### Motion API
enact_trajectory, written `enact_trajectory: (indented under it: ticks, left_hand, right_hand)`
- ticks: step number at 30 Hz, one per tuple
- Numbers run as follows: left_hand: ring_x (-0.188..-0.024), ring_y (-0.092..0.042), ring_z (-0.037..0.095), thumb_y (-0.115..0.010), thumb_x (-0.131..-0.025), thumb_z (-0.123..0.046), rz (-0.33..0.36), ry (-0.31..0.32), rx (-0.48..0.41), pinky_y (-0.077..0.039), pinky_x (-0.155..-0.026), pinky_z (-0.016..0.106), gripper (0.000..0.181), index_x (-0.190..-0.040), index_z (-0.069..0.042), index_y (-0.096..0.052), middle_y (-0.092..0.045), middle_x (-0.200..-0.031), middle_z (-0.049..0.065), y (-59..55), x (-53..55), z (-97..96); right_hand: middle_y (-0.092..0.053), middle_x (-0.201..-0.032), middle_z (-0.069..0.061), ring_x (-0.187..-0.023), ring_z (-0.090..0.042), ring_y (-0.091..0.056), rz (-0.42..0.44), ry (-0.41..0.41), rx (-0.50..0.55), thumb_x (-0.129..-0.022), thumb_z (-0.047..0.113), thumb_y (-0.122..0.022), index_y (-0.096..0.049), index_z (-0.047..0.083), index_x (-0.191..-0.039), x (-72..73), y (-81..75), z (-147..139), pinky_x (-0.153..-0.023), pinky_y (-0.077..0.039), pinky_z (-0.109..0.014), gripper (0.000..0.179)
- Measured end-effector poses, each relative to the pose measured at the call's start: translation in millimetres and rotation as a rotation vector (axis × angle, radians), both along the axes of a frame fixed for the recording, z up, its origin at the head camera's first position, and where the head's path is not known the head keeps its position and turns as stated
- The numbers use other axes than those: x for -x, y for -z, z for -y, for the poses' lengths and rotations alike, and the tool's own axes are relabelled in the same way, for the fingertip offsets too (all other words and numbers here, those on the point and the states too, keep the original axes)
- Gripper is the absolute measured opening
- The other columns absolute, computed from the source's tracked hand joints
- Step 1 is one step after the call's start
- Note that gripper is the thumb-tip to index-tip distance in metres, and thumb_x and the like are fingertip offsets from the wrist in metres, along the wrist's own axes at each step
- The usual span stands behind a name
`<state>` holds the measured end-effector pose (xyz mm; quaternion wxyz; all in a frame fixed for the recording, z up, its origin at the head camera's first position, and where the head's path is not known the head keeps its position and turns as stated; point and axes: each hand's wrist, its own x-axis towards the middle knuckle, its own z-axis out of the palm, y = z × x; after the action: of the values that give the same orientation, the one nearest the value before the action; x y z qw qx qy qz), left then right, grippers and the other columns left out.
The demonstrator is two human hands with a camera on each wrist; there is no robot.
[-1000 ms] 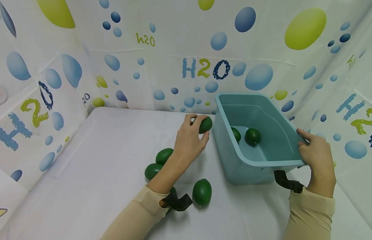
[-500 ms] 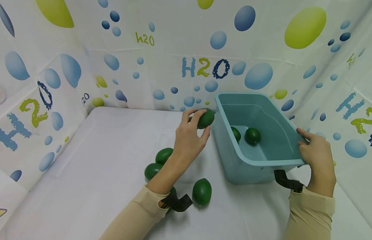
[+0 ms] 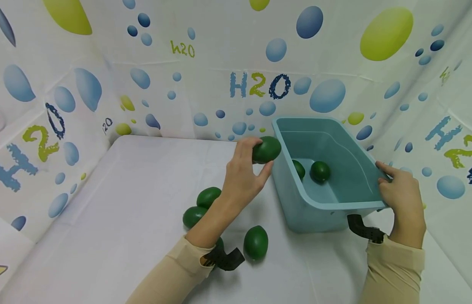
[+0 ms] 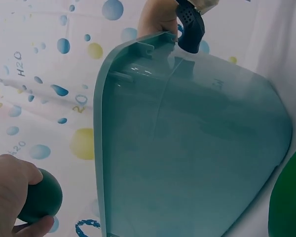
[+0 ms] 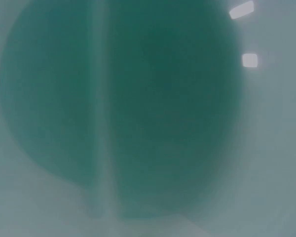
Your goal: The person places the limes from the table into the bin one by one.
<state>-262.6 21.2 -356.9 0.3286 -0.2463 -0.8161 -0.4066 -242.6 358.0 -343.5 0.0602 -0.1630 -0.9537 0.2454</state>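
Observation:
My left hand (image 3: 243,173) pinches a smooth, dark green oval fruit (image 3: 268,150) between thumb and fingers, beside the left rim of a teal plastic bin (image 3: 296,211). In the left wrist view that fruit (image 4: 45,195) shows past the bin's rim, held at the fingertips. With my right hand (image 3: 403,190) I grip the bin's rim at its right front corner. Inside the bin lie two similar green fruits, one (image 3: 320,172) in plain sight and the other (image 3: 298,169) partly hidden by the left wall. The right wrist view is filled by a blurred green round shape (image 5: 163,98).
On the white table (image 3: 125,211), two green fruits (image 3: 208,197) lie close together left of my forearm. Another fruit (image 3: 256,242) sits in front of the bin, and one more is mostly hidden under my left wrist. A patterned curtain (image 3: 205,97) surrounds the table.
My left hand has raised the green fruit and carried it rightward, up to the bin's left rim. The right hand and the bin stay in place.

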Motion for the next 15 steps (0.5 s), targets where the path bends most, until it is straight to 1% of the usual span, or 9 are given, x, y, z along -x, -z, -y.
enact_trajectory:
  ticks: [4,7,12,15]
  left_hand:
    - [-0.107,-0.060,0.022,-0.069,-0.086,-0.018,-0.022,0.038,-0.002,-0.054,-0.086,0.026,0.049,-0.126,-0.005,-0.043,-0.047,-0.127,0.012,-1.8,-2.6,-1.8]
    - [-0.108,-0.061,0.022,-0.070,-0.085,-0.017,-0.020,0.070,-0.001,-0.054,-0.088,0.025,0.049,-0.126,-0.007,-0.045,-0.044,-0.129,0.012,-2.7,-5.3,-3.2]
    - [-0.108,-0.062,0.022,-0.071,-0.085,-0.017,-0.015,0.121,0.033,-0.052,-0.090,0.024,0.049,-0.127,-0.010,-0.047,-0.041,-0.132,0.011,-2.8,-8.4,-5.2]
    - [-0.107,-0.062,0.023,-0.071,-0.085,-0.016,-0.030,0.143,0.053,-0.052,-0.089,0.024,0.049,-0.128,-0.012,-0.048,-0.041,-0.132,0.012,-2.5,-9.2,-6.1]
  right_hand:
    - [-0.035,-0.137,-0.041,-0.110,-0.061,-0.048,0.000,0.000,0.000,-0.095,0.004,-0.035,-0.028,0.008,-0.147,-0.1,-0.1,-0.2,-0.083,-0.047,-0.065,0.052]
    - [-0.036,-0.136,-0.041,-0.110,-0.060,-0.049,-0.003,0.000,0.001,-0.095,0.004,-0.035,-0.029,0.007,-0.147,-0.2,-0.1,-0.1,-0.083,-0.047,-0.065,0.052]
    - [-0.036,-0.136,-0.041,-0.109,-0.061,-0.049,-0.003,0.001,0.009,-0.095,0.003,-0.035,-0.029,0.007,-0.147,-0.2,0.2,0.2,-0.082,-0.047,-0.065,0.052]
    - [-0.036,-0.136,-0.042,-0.109,-0.061,-0.049,-0.006,0.000,0.007,-0.095,0.003,-0.035,-0.029,0.007,-0.147,-0.3,0.1,0.0,-0.082,-0.047,-0.065,0.052]
